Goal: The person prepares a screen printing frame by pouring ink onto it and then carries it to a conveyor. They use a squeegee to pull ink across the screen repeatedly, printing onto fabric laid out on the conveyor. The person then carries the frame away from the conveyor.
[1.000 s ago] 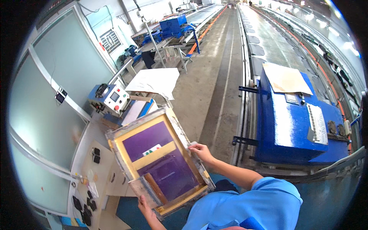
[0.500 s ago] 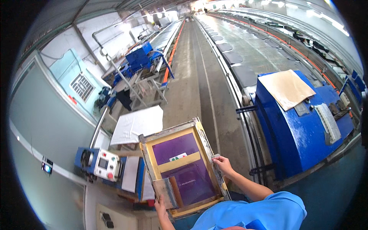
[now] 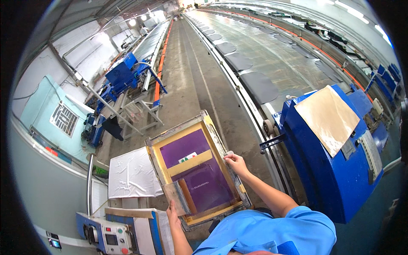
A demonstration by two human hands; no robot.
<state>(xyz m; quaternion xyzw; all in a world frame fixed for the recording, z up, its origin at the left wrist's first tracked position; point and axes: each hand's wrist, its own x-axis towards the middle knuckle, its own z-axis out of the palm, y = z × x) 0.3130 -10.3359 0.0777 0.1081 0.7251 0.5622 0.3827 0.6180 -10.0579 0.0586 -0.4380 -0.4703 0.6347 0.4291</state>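
Observation:
In front of my body I carry a screen printing frame [image 3: 216, 136], tilted, with a worn, stained border and a purple mesh [image 3: 186, 147]. Yellowish tape runs round the mesh and across its middle. My left hand [image 3: 173, 213] is closed on the frame's lower left side, next to a squeegee [image 3: 177, 199] with a grey and brown blade that lies inside that corner. Whether these fingers also touch the squeegee I cannot tell. Higher up, my right hand [image 3: 236, 164] grips the right side, its thumb and fingers pinched over the edge.
A long printing table [image 3: 272, 55] with dark cut pieces runs away on the right. At its near end stands a blue machine [image 3: 314, 165] topped by a brown sheet [image 3: 327, 119]. On the left are a white-covered stand [image 3: 131, 174] and a control box [image 3: 114, 239]. A concrete aisle [image 3: 182, 80] lies between.
My view has turned to the right, and the surroundings have shifted left in it. The frame stays in both hands with the same grip, and the squeegee lies in the same corner.

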